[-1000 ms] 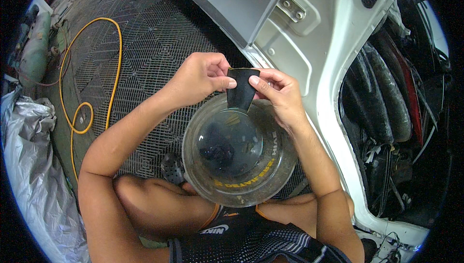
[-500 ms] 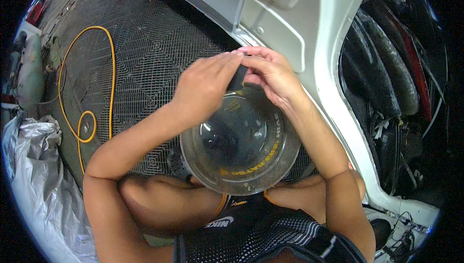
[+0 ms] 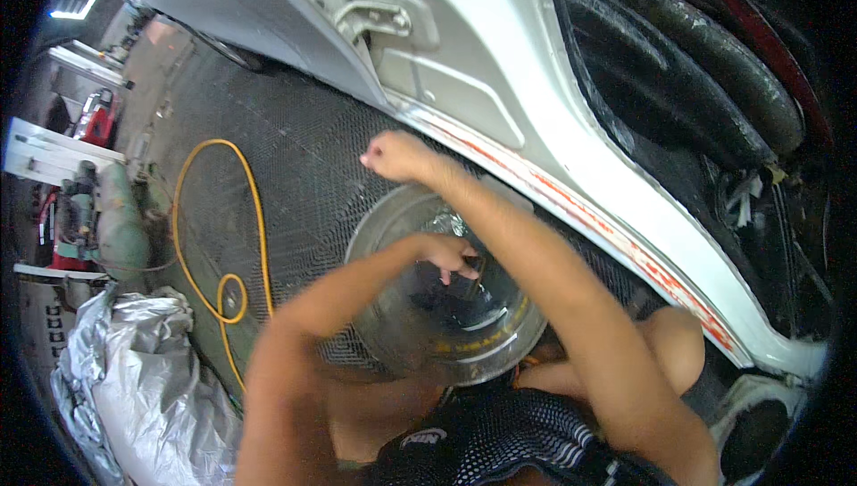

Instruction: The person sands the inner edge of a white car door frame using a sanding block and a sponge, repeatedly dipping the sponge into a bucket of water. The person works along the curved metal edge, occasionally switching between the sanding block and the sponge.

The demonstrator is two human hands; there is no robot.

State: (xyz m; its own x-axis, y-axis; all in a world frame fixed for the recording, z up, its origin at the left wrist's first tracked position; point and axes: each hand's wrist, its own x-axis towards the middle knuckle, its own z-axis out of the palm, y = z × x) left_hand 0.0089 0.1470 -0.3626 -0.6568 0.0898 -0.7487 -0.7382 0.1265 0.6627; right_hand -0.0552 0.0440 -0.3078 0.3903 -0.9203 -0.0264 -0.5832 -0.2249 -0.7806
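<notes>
A clear round plastic tub [image 3: 384,325] with a yellow band near its rim sits between my knees, with dark contents at its bottom. My left hand [image 3: 449,255] reaches down inside it, fingers bent toward the dark contents; what it grips is hidden. My right arm crosses over the tub. My right hand [image 3: 394,155] is a closed fist above the tub's far rim, over the metal mesh floor [image 3: 295,156], with nothing visible in it. The black piece from before is not visible.
A white car body panel [image 3: 500,66] with a hinge runs across the top and right. Thick black hoses [image 3: 705,49] lie in the engine bay beyond. A yellow hose [image 3: 259,218] loops on the floor; a silver cover [image 3: 134,379] and green machine [image 3: 116,227] sit at left.
Both hands were pinching a black piece at the tub's far rim. Now the left hand has dropped into the tub, and the right hand has swung left past the rim as a fist.
</notes>
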